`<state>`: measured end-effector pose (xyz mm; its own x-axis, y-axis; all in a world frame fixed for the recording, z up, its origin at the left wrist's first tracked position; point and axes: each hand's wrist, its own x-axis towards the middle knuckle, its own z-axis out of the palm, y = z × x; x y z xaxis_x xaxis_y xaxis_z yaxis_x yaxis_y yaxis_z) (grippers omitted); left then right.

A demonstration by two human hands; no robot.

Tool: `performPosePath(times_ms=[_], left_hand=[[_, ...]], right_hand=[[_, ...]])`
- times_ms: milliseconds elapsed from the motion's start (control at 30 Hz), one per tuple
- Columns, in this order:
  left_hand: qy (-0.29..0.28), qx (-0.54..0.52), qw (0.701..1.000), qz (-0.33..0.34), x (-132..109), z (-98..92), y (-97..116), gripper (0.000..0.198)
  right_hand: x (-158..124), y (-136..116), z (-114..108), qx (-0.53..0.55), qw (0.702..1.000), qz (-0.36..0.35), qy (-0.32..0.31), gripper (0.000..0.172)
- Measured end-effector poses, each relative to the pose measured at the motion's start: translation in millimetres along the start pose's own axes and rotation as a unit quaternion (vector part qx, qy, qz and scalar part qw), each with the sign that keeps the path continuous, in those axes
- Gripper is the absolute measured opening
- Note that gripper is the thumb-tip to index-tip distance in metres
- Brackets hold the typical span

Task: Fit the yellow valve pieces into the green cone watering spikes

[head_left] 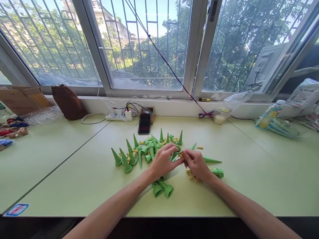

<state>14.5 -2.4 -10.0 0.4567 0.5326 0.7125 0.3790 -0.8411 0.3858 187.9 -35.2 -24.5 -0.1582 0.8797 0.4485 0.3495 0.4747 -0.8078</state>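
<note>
My left hand (163, 161) is closed round a green plastic cone spike (175, 152), its open ring end facing my right hand. My right hand (196, 163) pinches a small yellow piece (180, 155) right at that ring end. Both hands meet over the pale green table (74, 172). Behind them lies a pile of green cone spikes (149, 147) mixed with small yellow pieces. Two green spikes (162, 189) lie just under my left wrist. Another spike (211, 160) and a green part (218, 172) lie to the right of my right hand, with yellow pieces (192, 176) below it.
A white power strip (119, 116) with cables and a small dark box (144, 123) sit by the window sill. A brown pouch (68, 101) and a cardboard box (22, 98) stand at the back left. Plastic bags (276, 124) lie at the right, a clear bag (231, 104) on the sill.
</note>
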Motion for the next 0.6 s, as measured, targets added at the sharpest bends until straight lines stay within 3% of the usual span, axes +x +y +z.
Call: performPosePath(times_ms=[233, 600], left_hand=[[-0.026, 0.003, 0.999, -0.020, -1.0, -0.1, 2.5, 0.019], [-0.010, -0.023, 0.999, -0.023, -2.8, 3.3, 4.4, 0.017]], right_hand=[[-0.2, -2.9, -0.2, 0.010, 1.000, 0.005, -0.005, 0.040], [0.8, -7.5, 0.7, -0.041, 0.999, -0.016, -0.015, 0.038]])
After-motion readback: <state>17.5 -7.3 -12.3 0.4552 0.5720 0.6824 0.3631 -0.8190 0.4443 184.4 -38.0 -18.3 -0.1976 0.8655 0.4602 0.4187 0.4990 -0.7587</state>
